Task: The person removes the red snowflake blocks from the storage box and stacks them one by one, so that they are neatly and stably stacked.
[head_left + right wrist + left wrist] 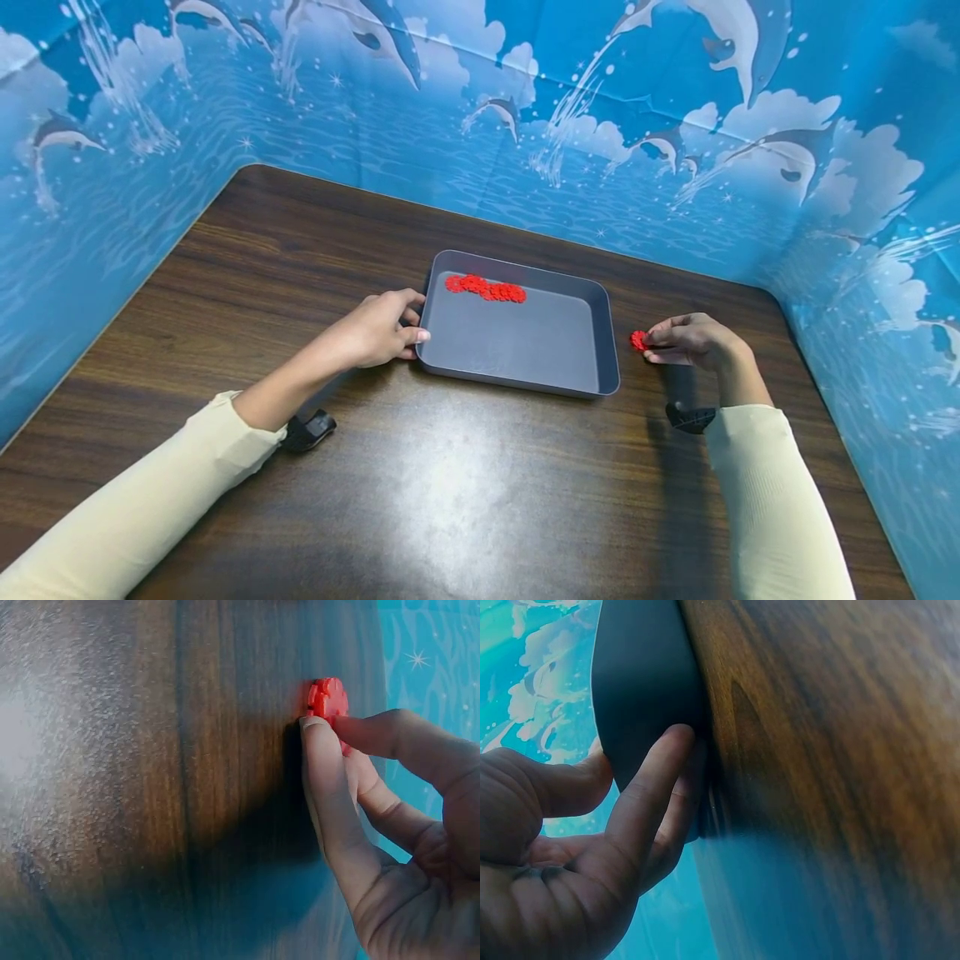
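Note:
A dark grey baking tray point(517, 350) sits on the table, with several red flower-shaped plastic discs point(487, 288) overlapping in a row near its far left corner. My left hand point(382, 329) holds the tray's left side. In the left wrist view, the thumb is at the rim and the fingers point(649, 795) lie against the outer wall. Right of the tray, my right hand point(693, 340) pinches a red flower-shaped disc point(639, 340) between thumb and fingertips. The right wrist view shows this red piece point(330, 697) close to the tabletop; whether it is one disc or a stack, I cannot tell.
The dark wood-grain table point(360, 508) reflects a bright patch of light near its front. A blue cloth backdrop point(420, 167) with dolphins rises along its back and sides. Black straps point(309, 431) hang below both wrists.

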The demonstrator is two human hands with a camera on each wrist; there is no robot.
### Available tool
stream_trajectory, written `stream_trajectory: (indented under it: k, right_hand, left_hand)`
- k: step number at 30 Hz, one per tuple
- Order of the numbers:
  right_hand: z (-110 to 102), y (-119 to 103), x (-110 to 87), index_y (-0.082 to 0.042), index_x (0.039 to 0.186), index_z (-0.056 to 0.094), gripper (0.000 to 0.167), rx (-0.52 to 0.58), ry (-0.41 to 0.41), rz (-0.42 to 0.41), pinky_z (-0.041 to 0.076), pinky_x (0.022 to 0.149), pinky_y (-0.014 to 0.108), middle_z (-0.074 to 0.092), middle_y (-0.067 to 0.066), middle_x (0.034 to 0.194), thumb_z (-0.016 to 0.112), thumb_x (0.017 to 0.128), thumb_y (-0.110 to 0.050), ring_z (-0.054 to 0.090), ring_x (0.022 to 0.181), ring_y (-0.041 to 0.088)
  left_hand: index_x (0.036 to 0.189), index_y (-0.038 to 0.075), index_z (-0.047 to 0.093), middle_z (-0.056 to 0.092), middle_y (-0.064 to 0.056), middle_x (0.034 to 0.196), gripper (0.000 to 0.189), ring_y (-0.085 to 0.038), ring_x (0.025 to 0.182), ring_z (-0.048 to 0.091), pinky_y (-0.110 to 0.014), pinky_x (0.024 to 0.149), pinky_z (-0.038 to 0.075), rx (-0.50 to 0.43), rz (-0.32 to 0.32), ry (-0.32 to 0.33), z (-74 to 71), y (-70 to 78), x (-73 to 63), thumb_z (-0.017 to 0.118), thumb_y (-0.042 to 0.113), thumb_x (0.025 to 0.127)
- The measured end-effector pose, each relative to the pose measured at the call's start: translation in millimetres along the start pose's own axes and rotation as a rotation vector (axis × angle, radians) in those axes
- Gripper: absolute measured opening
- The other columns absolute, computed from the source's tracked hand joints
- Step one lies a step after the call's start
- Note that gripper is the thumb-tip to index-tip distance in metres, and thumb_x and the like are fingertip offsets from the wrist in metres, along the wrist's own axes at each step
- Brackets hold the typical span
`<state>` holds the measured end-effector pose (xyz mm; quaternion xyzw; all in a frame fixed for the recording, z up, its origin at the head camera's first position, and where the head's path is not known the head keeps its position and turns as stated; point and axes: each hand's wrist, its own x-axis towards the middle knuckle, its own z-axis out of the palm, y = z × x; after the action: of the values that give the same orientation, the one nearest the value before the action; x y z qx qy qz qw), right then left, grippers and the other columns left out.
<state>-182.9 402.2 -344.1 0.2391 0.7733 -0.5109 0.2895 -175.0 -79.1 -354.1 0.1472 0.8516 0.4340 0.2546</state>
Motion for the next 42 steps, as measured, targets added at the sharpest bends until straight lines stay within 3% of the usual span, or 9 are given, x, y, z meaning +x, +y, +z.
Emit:
stream_trajectory:
  k: [5,11,22,31,37,39,42]
  right_hand:
    - [2.4,0.7,-1.5,0.003,0.134,0.051,0.026,-0.010,0.037,-0.030,0.069,0.089,0.027,0.067,0.006,0.103,0.057,0.111,-0.007,0.077,0.085,0.011]
    - [1.8,-4.9,-6.5,0.003,0.135,0.051,0.026,-0.047,0.069,-0.071,0.069,0.089,0.027,0.066,0.004,0.107,0.053,0.113,-0.011,0.076,0.086,0.009]
    - [23.8,-51.3,-8.9,0.007,0.140,0.055,0.037,-0.191,0.038,-0.228,0.068,0.097,0.035,0.076,0.001,0.106,0.056,0.114,-0.020,0.078,0.090,0.009]
    - [65.7,-83.2,-2.2,0.007,0.148,0.053,0.044,-0.153,-0.105,-0.255,0.065,0.105,0.037,0.072,0.014,0.129,0.056,0.114,-0.020,0.079,0.105,0.016]
    - [82.8,-92.0,17.7,0.003,0.144,0.062,0.042,-0.140,-0.260,-0.272,0.067,0.100,0.040,0.078,0.014,0.123,0.064,0.111,-0.022,0.080,0.107,0.022]
    - [89.1,-94.7,21.4,0.003,0.145,0.062,0.042,-0.166,-0.284,-0.284,0.067,0.101,0.041,0.078,0.014,0.121,0.064,0.110,-0.021,0.080,0.107,0.021]
    - [103.9,-99.3,20.5,0.002,0.150,0.060,0.044,-0.215,-0.258,-0.277,0.066,0.104,0.042,0.078,0.012,0.121,0.065,0.110,-0.016,0.079,0.105,0.019]
  left_hand:
    - [0.164,-0.006,0.033,0.059,-0.032,0.143,0.063,-0.034,0.109,0.078,-0.033,0.088,0.070,0.005,-0.006,0.005,-0.2,0.6,-1.0,0.062,0.007,0.109]
    - [0.163,-0.007,0.033,0.060,-0.033,0.142,0.063,-0.035,0.111,0.077,-0.034,0.090,0.070,-0.005,0.000,-0.001,0.3,1.1,-2.2,0.062,0.008,0.110]
    - [0.164,-0.005,0.033,0.061,-0.031,0.142,0.063,-0.035,0.111,0.077,-0.034,0.090,0.070,0.000,-0.008,0.007,-0.3,0.8,-0.6,0.062,0.007,0.109]
    - [0.164,-0.005,0.033,0.061,-0.031,0.142,0.063,-0.034,0.110,0.078,-0.033,0.089,0.070,0.000,-0.019,0.007,0.5,0.9,-0.6,0.062,0.007,0.109]
    - [0.163,-0.005,0.034,0.060,-0.032,0.144,0.062,-0.034,0.111,0.078,-0.033,0.090,0.070,-0.016,-0.021,0.002,1.5,1.1,-1.2,0.062,0.008,0.109]
    - [0.163,-0.006,0.034,0.060,-0.032,0.144,0.062,-0.034,0.111,0.078,-0.033,0.090,0.070,-0.019,-0.020,0.002,1.4,0.9,-1.4,0.062,0.007,0.109]
    - [0.163,-0.005,0.034,0.060,-0.032,0.144,0.063,-0.033,0.110,0.078,-0.033,0.089,0.070,-0.015,-0.021,0.005,0.8,0.4,-1.7,0.063,0.007,0.109]
